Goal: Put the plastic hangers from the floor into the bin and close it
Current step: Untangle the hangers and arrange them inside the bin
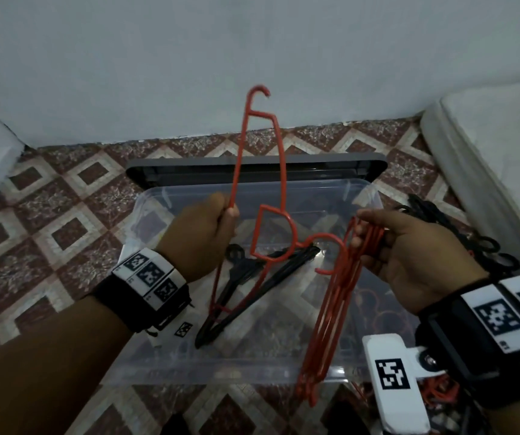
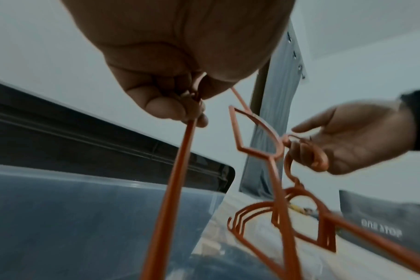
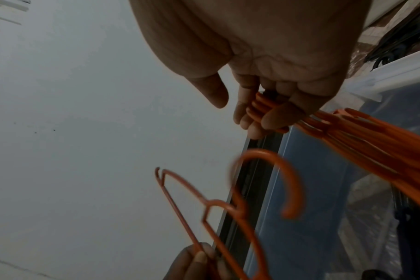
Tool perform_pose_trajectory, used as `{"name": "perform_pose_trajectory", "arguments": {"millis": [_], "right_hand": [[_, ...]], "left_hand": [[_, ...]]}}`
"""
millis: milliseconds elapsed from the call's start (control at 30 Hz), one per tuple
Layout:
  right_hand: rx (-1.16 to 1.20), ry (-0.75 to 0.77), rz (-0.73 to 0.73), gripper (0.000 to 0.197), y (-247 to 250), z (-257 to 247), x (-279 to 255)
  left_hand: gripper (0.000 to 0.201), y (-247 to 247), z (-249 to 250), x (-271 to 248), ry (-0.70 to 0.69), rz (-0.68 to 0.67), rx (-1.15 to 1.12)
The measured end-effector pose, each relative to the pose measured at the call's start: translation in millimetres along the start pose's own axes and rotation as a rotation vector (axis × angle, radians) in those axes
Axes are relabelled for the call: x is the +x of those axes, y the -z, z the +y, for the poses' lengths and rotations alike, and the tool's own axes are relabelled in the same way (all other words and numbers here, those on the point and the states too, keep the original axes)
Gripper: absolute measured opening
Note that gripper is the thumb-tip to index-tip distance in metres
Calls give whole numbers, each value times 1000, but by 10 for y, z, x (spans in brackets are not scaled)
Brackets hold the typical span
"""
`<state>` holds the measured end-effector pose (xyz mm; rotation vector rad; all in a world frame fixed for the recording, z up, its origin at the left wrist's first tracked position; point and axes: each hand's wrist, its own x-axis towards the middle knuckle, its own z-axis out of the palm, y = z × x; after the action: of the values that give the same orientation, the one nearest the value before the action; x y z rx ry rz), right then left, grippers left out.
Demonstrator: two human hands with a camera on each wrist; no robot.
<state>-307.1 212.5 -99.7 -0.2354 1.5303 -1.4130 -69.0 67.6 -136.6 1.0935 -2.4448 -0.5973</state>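
Currently, a person stands over a clear plastic bin (image 1: pixel 145 215) on a patterned tile floor (image 1: pixel 48 215), seen from a head camera. Its dark grey lid (image 1: pixel 189 171) lies off, just behind the far rim. Black hangers (image 1: pixel 252 271) already lie inside.

Left hand (image 1: pixel 202 233) is curled tight around one arm of a single red hanger (image 1: pixel 279 158), fingers and thumb pinching the thin bar. This hanger stands nearly upright, long axis vertical, one end high toward the wall, its hook pointing sideways toward the other hand.

Right hand (image 1: pixel 409 255) holds a bundle of red hangers (image 1: pixel 337 293), fingers curled through their upper ends, thumb lying loosely apart. They dangle steeply down, low ends hanging past the bin's near rim.

Both loads hang directly above the open bin, so the next move is likely straight down. The single hanger looks taller than the bin is deep, and probably needs laying flat along the bin's length. More black hangers (image 1: pixel 459 233) lie on the floor to the right, so the task seems partway done
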Motion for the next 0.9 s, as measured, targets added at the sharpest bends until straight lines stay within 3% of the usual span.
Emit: {"name": "perform_pose_trajectory", "arguments": {"millis": [167,300,467,733,800,900], "right_hand": [[-4,31,-71,26,-74,12,-38],[-6,78,-176,22,-136,22,-85],[-67,65,-153,21,-164,71,-83],[-35,60,-155,10,-229,104,-105],[11,55,-161,9,-241,102,-110],[75,65,-197,12,-244,107,-111]], "left_hand": [[25,-202,12,119,223,-60,-237],[21,-519,12,148,241,-170,-316],[25,-907,116,101,424,-424,-601],[27,-1072,273,0,399,-645,-463],[28,-1050,328,-35,420,-715,-501],[32,-971,378,-63,496,-812,-802]]}}
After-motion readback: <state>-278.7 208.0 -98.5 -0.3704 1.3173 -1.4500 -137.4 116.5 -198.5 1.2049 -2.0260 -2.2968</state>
